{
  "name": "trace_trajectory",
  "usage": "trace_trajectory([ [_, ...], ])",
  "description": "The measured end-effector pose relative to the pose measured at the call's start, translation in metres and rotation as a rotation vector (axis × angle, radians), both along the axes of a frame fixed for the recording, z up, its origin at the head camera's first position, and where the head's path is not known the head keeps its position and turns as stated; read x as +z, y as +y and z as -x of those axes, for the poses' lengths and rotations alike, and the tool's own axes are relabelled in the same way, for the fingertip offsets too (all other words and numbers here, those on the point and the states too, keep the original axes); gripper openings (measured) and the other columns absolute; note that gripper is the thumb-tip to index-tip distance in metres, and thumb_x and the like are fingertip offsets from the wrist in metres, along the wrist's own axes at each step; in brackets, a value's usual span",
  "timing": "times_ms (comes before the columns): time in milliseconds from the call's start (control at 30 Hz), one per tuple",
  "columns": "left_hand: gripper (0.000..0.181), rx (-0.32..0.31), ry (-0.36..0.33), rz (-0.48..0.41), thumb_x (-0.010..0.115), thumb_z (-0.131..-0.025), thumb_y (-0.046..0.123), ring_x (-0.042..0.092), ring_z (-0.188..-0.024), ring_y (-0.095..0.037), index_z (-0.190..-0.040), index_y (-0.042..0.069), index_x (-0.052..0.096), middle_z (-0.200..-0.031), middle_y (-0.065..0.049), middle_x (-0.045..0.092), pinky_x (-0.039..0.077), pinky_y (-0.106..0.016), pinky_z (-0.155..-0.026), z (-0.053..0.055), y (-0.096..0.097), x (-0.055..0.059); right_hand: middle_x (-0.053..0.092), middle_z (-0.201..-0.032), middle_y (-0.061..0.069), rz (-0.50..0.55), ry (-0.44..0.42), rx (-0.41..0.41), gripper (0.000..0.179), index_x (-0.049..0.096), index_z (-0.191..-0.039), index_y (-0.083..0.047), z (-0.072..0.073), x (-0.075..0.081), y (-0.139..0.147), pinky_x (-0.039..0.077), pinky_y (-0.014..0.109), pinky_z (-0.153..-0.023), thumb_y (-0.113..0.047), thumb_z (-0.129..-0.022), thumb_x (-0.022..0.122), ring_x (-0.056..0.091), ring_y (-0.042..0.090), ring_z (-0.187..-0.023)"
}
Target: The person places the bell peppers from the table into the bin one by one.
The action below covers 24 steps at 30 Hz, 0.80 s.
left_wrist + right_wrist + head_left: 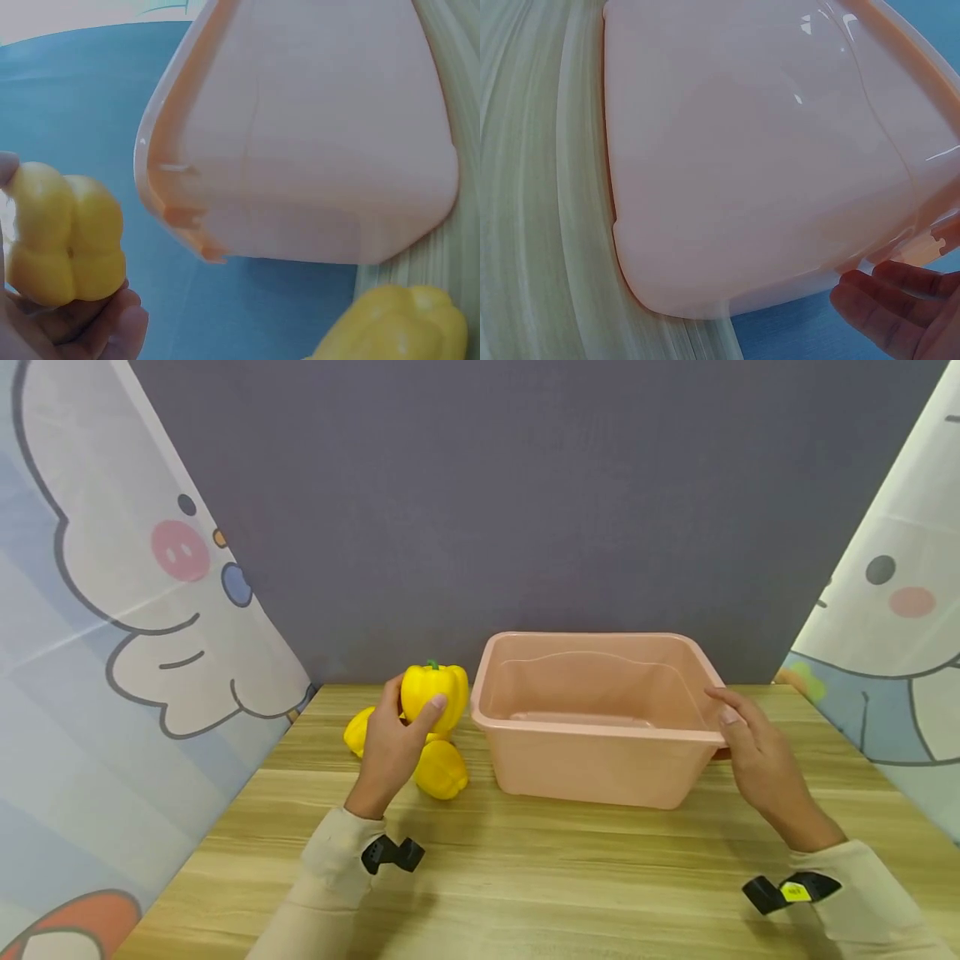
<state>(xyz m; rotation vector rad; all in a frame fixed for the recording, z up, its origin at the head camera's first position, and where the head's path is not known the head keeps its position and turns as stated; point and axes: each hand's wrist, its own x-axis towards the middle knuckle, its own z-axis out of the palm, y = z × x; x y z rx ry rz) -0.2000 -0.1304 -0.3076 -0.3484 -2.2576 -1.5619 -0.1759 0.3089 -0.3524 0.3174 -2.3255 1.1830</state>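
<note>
My left hand (392, 745) grips a yellow bell pepper (438, 693) with a green stem, raised just left of a pink plastic bin (585, 768). In the left wrist view the lobed bottom of that bell pepper (69, 240) faces the camera. Below it, another yellow bell pepper (441, 772) lies on the table, and a third yellow bell pepper (357, 732) sits partly hidden behind the hand. My right hand (768, 768) holds the bin's right rim, thumb on top. In the right wrist view its fingers (885, 307) reach under the rim, against the outer wall.
The bin stands upright on the wood-grain table (570, 877), its visible inside bare. A dark grey panel (525, 510) rises behind the table. Cartoon-printed sheets (150, 677) flank both sides.
</note>
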Motion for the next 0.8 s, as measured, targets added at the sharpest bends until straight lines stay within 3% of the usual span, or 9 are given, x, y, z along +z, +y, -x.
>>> trace_trajectory([
  [333, 0.062, -0.078, -0.012, -0.042, 0.066, -0.096, 0.044, 0.059, -0.099, -0.027, -0.141, 0.007, 0.044, -0.119, -0.012, 0.058, 0.053, -0.040, -0.086, 0.009, 0.005, 0.005, 0.048, -0.140, 0.027, 0.001, 0.011, 0.000, 0.042, 0.045, -0.148, -0.006, 0.001, 0.000, 0.000, 0.049, 0.011, -0.065, -0.019, -0.110, 0.033, 0.054, -0.008, -0.085],
  [800, 0.060, -0.141, -0.006, 0.005, 0.064, -0.097, 0.043, 0.058, -0.097, -0.027, -0.142, 0.008, 0.045, -0.118, -0.011, 0.058, 0.052, -0.040, -0.084, 0.015, 0.016, 0.020, 0.048, -0.139, 0.028, -0.005, 0.015, -0.007, 0.043, 0.045, -0.149, -0.008, 0.000, 0.000, 0.001, 0.050, 0.013, -0.064, -0.021, -0.110, 0.032, 0.054, -0.009, -0.085],
])
